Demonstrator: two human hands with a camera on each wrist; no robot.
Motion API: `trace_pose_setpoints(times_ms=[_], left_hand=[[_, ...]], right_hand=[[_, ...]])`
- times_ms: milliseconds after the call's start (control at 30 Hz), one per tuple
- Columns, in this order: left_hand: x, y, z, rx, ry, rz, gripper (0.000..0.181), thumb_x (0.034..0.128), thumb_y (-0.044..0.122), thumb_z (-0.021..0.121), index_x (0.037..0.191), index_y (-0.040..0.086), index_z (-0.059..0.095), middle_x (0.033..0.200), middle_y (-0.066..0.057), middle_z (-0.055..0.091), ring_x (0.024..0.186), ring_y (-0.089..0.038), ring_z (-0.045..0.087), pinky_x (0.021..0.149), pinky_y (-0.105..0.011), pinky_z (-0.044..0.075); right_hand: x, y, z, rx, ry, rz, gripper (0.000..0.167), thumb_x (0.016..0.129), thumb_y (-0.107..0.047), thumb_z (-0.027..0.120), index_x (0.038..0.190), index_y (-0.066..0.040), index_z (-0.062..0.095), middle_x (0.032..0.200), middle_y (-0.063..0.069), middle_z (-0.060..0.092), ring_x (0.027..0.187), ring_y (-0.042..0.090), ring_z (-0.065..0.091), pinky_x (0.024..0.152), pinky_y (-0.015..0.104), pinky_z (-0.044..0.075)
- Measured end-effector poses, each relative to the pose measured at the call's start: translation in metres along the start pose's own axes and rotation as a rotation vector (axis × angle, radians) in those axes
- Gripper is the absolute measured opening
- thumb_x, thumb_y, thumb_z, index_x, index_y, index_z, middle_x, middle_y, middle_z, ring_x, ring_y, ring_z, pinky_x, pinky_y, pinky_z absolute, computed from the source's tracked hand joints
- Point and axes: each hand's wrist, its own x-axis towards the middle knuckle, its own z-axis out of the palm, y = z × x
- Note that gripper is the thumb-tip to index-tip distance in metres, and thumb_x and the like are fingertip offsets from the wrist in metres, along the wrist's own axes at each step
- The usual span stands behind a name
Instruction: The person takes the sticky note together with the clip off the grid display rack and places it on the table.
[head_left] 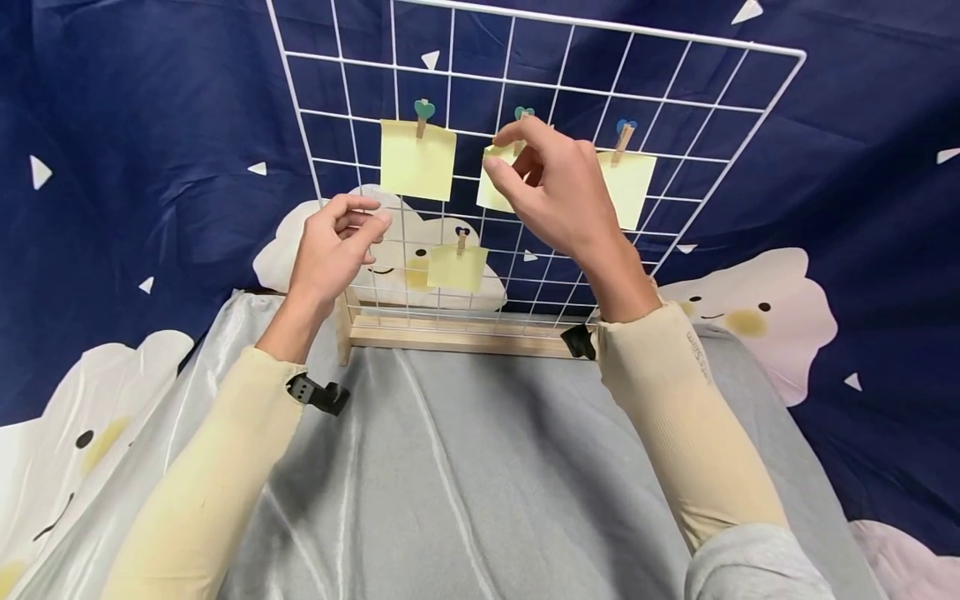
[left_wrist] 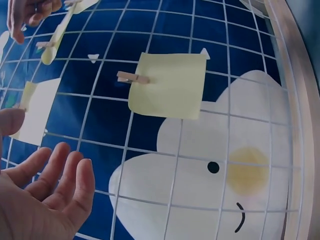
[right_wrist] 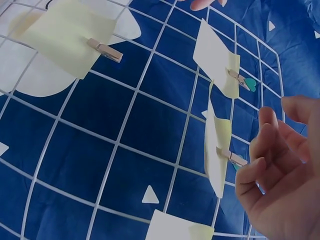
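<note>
My right hand (head_left: 558,183) is raised before the middle upper yellow sticky note (head_left: 493,179), partly covering it and its wooden clothespin (right_wrist: 232,156). In the right wrist view its fingers are bent loosely beside that clothespin, with nothing seen between them. My left hand (head_left: 333,250) hovers below and left of the upper left sticky note (head_left: 417,160), fingers loosely bent and holding nothing. That note hangs from a clothespin with a teal heart (head_left: 424,109). A lower sticky note (head_left: 457,267) and a right-hand one (head_left: 628,190) are also clipped up.
The notes hang on a white wire grid (head_left: 540,82) standing in a wooden base (head_left: 457,337). Grey cloth (head_left: 450,467) covers the surface in front. Behind is a dark blue curtain (head_left: 150,100) printed with clouds and triangles.
</note>
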Motion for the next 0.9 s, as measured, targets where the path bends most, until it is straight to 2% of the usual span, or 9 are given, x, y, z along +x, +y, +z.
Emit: trace_pose_setpoints(times_ms=[367, 667, 800, 900], left_hand=[[0.008, 0.008, 0.005, -0.073, -0.015, -0.021, 0.037, 0.0985, 0.027, 0.068, 0.128, 0.005, 0.061, 0.085, 0.002, 0.071, 0.077, -0.013, 0.068, 0.066, -0.024, 0.054], [0.013, 0.007, 0.007, -0.093, 0.041, -0.023, 0.025, 0.0977, 0.028, 0.069, 0.115, 0.011, 0.064, 0.076, 0.003, 0.068, 0.071, -0.015, 0.067, 0.063, -0.025, 0.054], [0.016, 0.006, 0.008, -0.097, 0.053, -0.024, 0.023, 0.0983, 0.027, 0.068, 0.114, 0.011, 0.063, 0.079, 0.001, 0.068, 0.072, -0.016, 0.067, 0.063, -0.025, 0.054], [0.017, 0.006, 0.01, -0.128, 0.055, -0.027, 0.022, 0.0984, 0.024, 0.068, 0.113, 0.01, 0.063, 0.088, -0.001, 0.067, 0.076, -0.016, 0.067, 0.063, -0.025, 0.056]], right_hand=[[0.02, -0.007, 0.007, 0.042, -0.066, 0.024, 0.031, 0.102, -0.028, 0.062, 0.126, -0.009, 0.067, 0.078, 0.008, 0.066, 0.066, 0.018, 0.055, 0.066, 0.026, 0.04], [0.036, -0.014, 0.017, 0.07, -0.1, 0.05, 0.037, 0.102, -0.03, 0.063, 0.135, -0.011, 0.063, 0.07, 0.004, 0.061, 0.063, 0.016, 0.055, 0.06, 0.026, 0.038], [0.041, -0.018, 0.02, 0.041, -0.128, 0.054, 0.041, 0.103, -0.032, 0.061, 0.14, -0.014, 0.06, 0.068, 0.004, 0.059, 0.063, 0.017, 0.053, 0.06, 0.026, 0.038], [0.046, -0.022, 0.023, 0.021, -0.167, 0.085, 0.045, 0.104, -0.035, 0.059, 0.145, -0.017, 0.056, 0.071, 0.004, 0.059, 0.065, 0.017, 0.054, 0.062, 0.026, 0.04]])
